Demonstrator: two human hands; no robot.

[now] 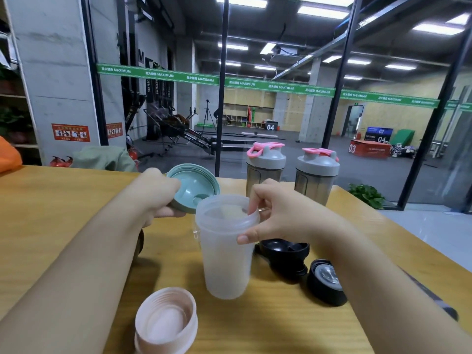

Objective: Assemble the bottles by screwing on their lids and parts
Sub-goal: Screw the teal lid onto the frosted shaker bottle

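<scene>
Held in the left hand [155,198] at ten o'clock is a green lid [195,186], tilted; the frosted cup [226,251] at centre is pinched at its rim by the right hand [278,213]; two closed bottles [265,168] are seen at one o'clock on the table [63,195]

Two bare forearms in view, no sleeves, no watch or bracelet seen. Left hand [155,198] and right hand [278,215] both ungloved. Short, plain, unpainted nails on right-hand fingertips [242,238].

Wooden table [63,200] (yellowish) carries 2 grey shakers [265,169], black lids [283,254], pink cup [166,320].
</scene>
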